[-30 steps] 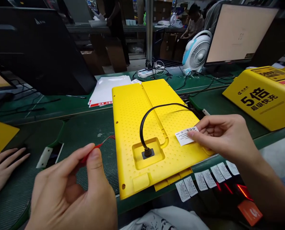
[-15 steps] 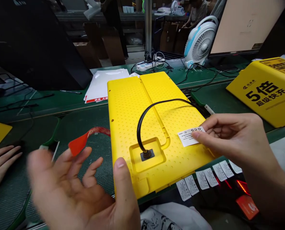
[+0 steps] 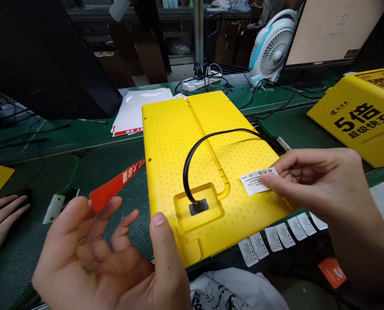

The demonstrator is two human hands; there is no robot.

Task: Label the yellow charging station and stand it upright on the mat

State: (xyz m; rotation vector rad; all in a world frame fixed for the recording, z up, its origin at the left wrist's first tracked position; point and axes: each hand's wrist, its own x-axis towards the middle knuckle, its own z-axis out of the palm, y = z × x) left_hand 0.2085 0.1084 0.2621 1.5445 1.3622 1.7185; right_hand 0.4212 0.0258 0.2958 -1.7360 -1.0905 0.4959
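An assembly workshop is being indicated by a flat yellow dimpled plastic casing (image 3: 166, 142) over a dark-green textured belt (image 3: 98, 159), white rectangular printed labels (image 3: 274, 239) being kept in a row, and tall brown cardboard boxes (image 3: 149, 54) in the background.

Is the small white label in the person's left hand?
No, the right hand pinches the white label; the left hand is open.
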